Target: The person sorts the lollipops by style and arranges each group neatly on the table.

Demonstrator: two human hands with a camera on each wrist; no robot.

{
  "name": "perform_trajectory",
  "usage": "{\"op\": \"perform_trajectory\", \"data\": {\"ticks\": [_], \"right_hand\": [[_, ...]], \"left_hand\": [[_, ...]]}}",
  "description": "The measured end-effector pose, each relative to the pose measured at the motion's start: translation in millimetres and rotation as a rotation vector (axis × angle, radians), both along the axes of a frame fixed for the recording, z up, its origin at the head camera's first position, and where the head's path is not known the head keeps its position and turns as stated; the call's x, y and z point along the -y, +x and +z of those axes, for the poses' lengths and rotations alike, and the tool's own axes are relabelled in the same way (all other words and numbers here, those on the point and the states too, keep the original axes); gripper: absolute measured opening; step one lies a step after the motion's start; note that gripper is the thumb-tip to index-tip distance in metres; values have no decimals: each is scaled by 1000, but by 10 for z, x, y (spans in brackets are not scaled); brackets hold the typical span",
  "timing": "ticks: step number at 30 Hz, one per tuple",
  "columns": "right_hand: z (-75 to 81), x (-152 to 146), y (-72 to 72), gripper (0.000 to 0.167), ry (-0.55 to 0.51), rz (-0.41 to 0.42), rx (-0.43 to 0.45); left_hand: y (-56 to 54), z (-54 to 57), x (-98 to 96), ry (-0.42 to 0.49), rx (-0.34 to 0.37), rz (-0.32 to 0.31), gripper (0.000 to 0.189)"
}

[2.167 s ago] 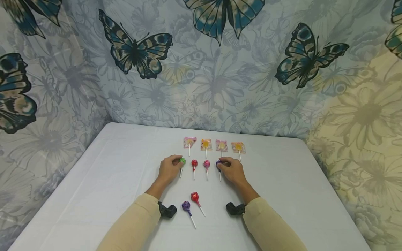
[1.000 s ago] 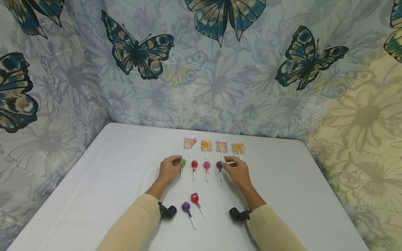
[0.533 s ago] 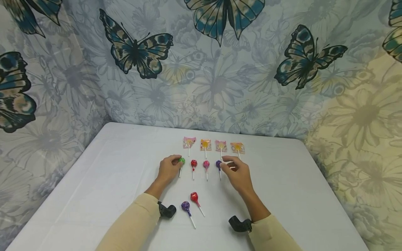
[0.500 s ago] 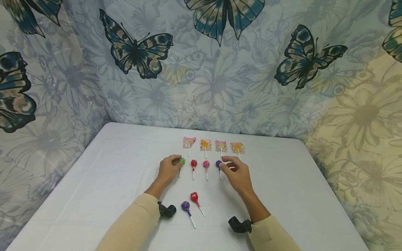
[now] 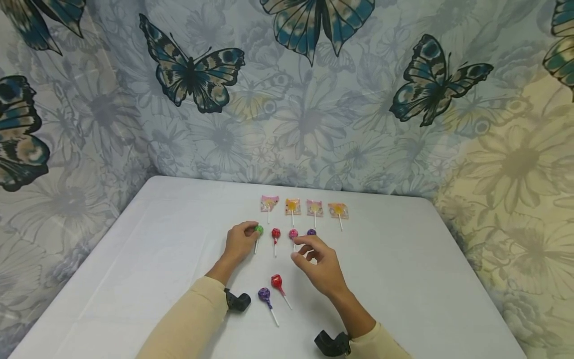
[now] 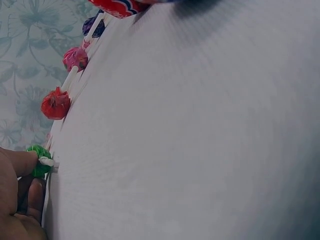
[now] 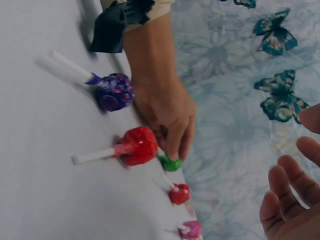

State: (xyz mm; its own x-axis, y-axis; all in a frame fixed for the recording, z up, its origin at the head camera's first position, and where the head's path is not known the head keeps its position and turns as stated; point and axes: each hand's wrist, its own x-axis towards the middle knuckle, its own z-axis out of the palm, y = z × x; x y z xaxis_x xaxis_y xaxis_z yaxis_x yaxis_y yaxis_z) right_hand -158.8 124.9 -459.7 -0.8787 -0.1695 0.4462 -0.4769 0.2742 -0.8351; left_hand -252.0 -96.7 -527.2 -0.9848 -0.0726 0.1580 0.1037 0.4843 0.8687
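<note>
At the left end of a row of ball lollipops, my left hand (image 5: pixel 238 244) pinches the green lollipop (image 5: pixel 259 229) by its head, stick toward me. To its right lie a red lollipop (image 5: pixel 275 233), a pink lollipop (image 5: pixel 293 233) and a purple lollipop (image 5: pixel 311 232). My right hand (image 5: pixel 322 267), fingers loosely bent and apart, is over the near side of the pink and purple ones and hides much of their sticks. It holds nothing; the right wrist view shows its spread fingers (image 7: pixel 287 185). Closer to me lie another red lollipop (image 5: pixel 276 282) and another purple lollipop (image 5: pixel 264 294).
Behind the row, several flat lollipops in clear wrappers, such as an orange one (image 5: pixel 293 206) and a pink one (image 5: pixel 269 203), form a second row. The white table (image 5: pixel 179 214) meets a butterfly-patterned backdrop (image 5: pixel 309 144). A black wrist camera (image 5: pixel 332 343) sits on my right wrist.
My right hand has let go of the purple lollipop in the row and moved left and toward me. My left hand has stayed at the green lollipop.
</note>
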Motion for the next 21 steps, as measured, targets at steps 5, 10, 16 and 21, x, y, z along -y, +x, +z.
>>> {"op": "perform_trajectory", "data": {"ticks": [5, 10, 16, 21], "right_hand": [[-94, 63, 30, 31, 34, 29, 8], [-196, 113, 54, 30, 46, 69, -5], [-319, 151, 46, 31, 62, 127, -8], [-395, 153, 27, 31, 109, 167, 30]], "left_hand": [[-6, -5, 12, -18, 4, 0, 26], [1, 1, 17, -13, -9, -2, 26], [9, 9, 9, -18, -5, 6, 25], [10, -2, -1, -14, -6, 14, 24]]}}
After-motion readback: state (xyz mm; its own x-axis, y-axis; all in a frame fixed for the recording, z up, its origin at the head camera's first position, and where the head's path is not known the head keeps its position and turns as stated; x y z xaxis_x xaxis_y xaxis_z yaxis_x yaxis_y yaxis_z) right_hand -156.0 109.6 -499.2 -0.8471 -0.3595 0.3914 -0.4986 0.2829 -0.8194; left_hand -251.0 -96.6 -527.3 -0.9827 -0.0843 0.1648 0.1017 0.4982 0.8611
